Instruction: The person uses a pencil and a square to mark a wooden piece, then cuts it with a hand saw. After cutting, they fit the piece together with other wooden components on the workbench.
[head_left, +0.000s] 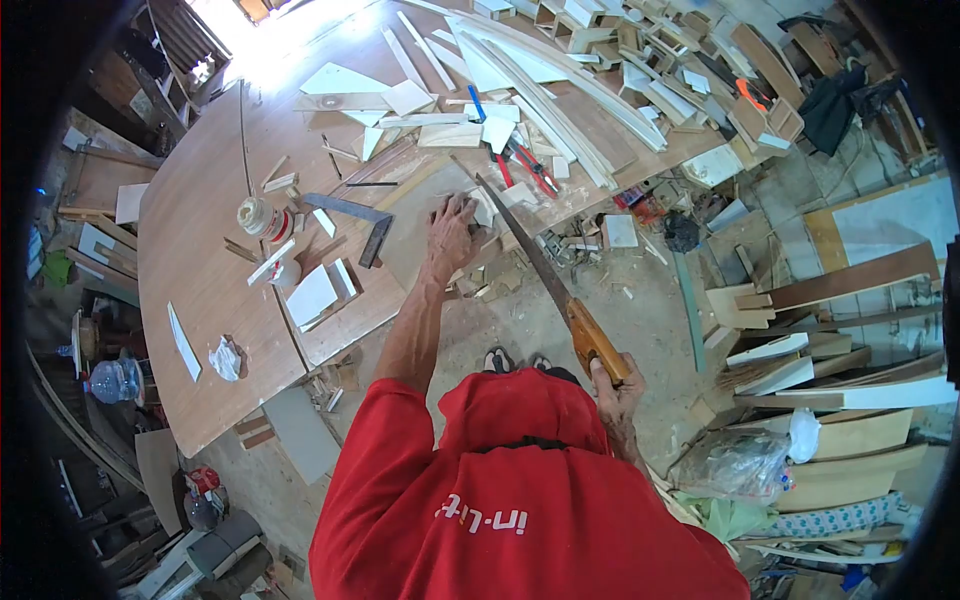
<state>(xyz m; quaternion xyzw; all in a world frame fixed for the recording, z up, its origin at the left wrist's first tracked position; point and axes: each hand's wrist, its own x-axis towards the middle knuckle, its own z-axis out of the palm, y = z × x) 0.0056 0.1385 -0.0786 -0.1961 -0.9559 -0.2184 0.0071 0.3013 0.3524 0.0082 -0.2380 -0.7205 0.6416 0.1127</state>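
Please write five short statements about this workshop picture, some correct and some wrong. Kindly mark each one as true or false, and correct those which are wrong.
1. The right hand holds the handsaw by its wooden handle. True.
2. The handsaw's tip points towards the person's feet. False: it points away from the person, towards the top of the picture.
3. The left hand rests on a flat board. True.
4. The person wears a blue top. False: the garment is red.
5. The jar and a crumpled white piece are both on the table. True.
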